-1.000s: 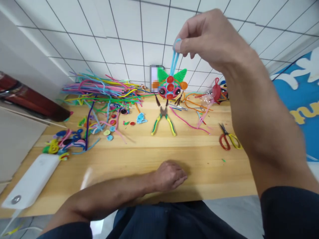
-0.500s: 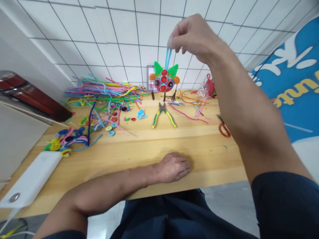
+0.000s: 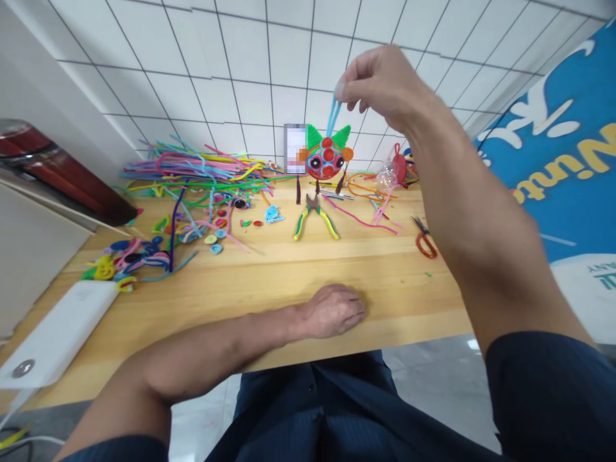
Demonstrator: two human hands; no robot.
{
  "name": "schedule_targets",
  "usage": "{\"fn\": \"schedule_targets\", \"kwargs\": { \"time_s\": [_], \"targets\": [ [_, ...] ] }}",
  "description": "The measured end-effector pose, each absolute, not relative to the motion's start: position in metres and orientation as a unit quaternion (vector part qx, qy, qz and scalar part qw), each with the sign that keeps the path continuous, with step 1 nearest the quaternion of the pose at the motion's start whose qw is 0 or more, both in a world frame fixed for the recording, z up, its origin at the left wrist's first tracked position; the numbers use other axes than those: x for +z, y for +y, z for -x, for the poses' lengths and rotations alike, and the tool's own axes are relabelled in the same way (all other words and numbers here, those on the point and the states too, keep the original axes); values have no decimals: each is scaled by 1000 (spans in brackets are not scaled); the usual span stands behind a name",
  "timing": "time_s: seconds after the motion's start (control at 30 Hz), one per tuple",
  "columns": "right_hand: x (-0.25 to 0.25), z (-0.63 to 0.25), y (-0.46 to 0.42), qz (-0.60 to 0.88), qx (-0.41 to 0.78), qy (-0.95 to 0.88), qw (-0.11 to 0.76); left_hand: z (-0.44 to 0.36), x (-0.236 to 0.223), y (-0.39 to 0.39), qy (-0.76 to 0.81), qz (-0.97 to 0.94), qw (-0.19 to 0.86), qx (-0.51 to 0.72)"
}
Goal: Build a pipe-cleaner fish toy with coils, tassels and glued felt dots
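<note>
High over the back of the table, my right hand (image 3: 370,80) pinches the light blue loop of a hanging ornament (image 3: 326,155). The ornament is a round, mostly red animal head with green fuzzy ears, black-and-white eyes, red buttons down the middle and orange discs at its sides. Dark tassels dangle beneath it. My left hand (image 3: 335,311) rests on the tabletop near the front edge, its fingers curled into a loose fist. Between the two hands lie pliers (image 3: 315,217) with green and yellow handles, their jaws pointing at the wall.
Pipe cleaners (image 3: 192,167) are heaped at the back left, with buttons (image 3: 216,249) and small craft pieces before them. A red thermos (image 3: 62,179) and white power bank (image 3: 60,333) stand left. Scissors (image 3: 425,244) lie right. A phone-like panel (image 3: 294,144) leans on the tiled wall.
The ornament has swung slightly and shifted right and a little down with my right hand. My left hand stays on the table; the whole view has shifted slightly.
</note>
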State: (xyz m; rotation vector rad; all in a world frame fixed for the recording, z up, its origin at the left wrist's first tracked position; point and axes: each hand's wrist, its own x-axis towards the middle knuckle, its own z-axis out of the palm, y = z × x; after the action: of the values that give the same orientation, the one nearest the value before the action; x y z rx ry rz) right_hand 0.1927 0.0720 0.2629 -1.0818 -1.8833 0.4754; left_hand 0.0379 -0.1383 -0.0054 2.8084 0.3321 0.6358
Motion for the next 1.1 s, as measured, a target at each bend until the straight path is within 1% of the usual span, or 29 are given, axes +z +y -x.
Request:
{"fn": "schedule_targets", "kwargs": {
  "time_s": [0.07,0.17,0.43,0.67,0.73,0.83,0.93,1.1],
  "targets": [
    [264,-194,71,440,177,-762,441,-38,-5,-138,113,-962,127,212],
    [267,-193,68,456,162,-771,414,-38,-6,-138,115,-964,127,202],
    [272,-186,52,485,165,-764,392,-38,-7,-137,116,-965,125,199],
    [267,-180,55,478,150,-765,404,-39,-5,-138,122,-965,118,201],
    [266,-178,60,469,143,-765,419,-40,-5,-138,123,-965,111,202],
    [266,-174,66,469,102,-750,455,-41,-6,-137,115,-967,101,203],
    [268,-166,68,513,34,-712,478,-41,-7,-137,109,-967,100,207],
    [271,-153,64,572,-84,-684,444,-41,-8,-136,106,-967,101,210]
  ]
}}
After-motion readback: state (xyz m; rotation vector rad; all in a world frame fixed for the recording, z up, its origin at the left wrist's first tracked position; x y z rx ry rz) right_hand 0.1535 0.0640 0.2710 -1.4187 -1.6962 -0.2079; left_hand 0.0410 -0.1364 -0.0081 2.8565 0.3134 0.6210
